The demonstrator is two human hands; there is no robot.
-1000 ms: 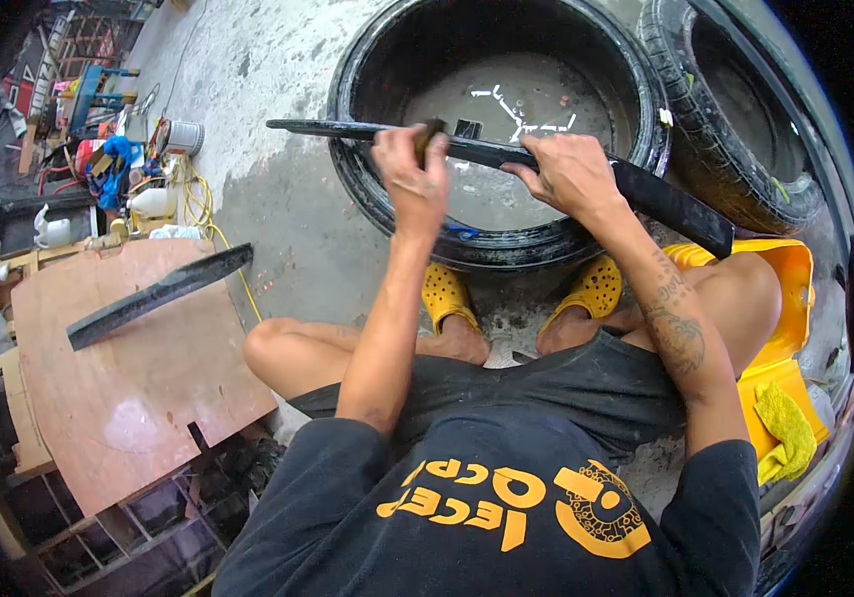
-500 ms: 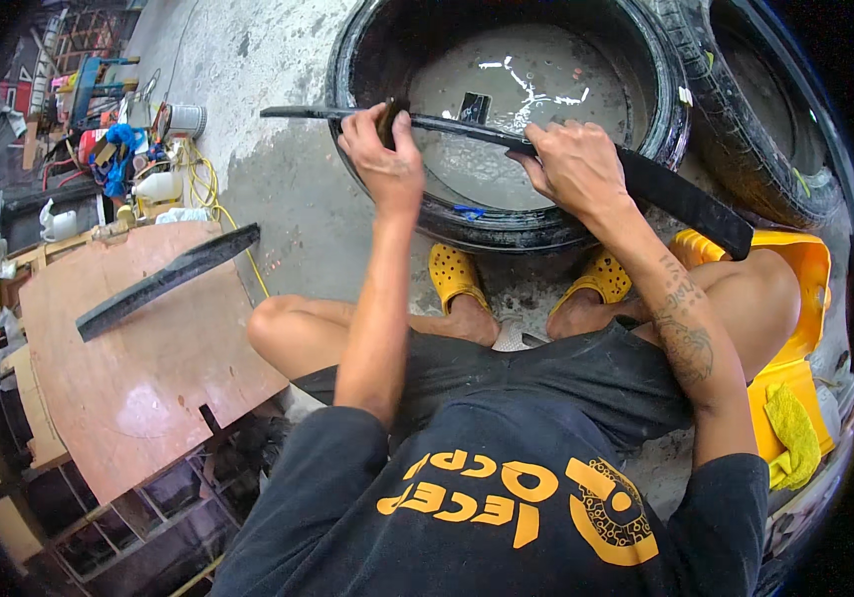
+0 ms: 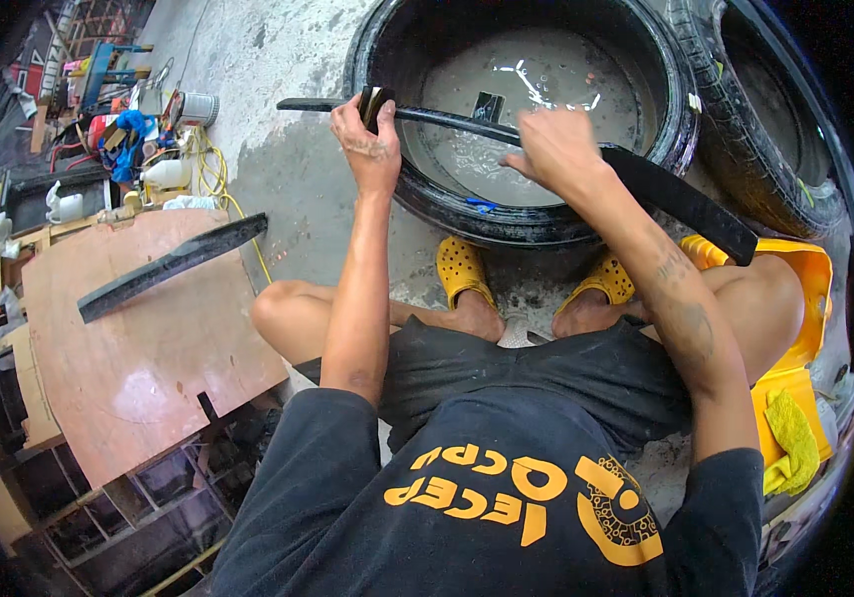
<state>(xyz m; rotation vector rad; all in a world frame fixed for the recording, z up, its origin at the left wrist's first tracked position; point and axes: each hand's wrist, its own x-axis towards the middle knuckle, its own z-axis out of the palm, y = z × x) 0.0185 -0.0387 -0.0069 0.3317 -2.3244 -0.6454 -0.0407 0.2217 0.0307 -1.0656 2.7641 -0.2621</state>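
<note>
A long black strip [image 3: 681, 199], narrow at its left end and broad at its right, lies across the near part of a big black tire [image 3: 372, 60] holding shallow water. My right hand [image 3: 561, 149] is closed on the strip near its middle, the fingertips partly hidden and slightly blurred. My left hand [image 3: 367, 144] pinches a dark, glossy, bent pad [image 3: 377, 104] between thumb and fingers, against the strip's narrow left part. What the pad is made of I cannot tell. A small dark rectangular piece [image 3: 488, 106] shows within the tire's ring.
A second tire [image 3: 746, 119] leans at the right. To the left, another dark strip [image 3: 173, 267] rests on a plywood board [image 3: 148, 368]. A yellow container [image 3: 795, 383] with a yellow cloth [image 3: 790, 443] stands by my right knee. Bottles, a can [image 3: 198, 107] and a yellow cord [image 3: 210, 169] crowd the far left.
My left hand has slid slightly left along the strip with the pad, which has turned to show more of its face. My right hand has rolled over a little, still on the strip.
</note>
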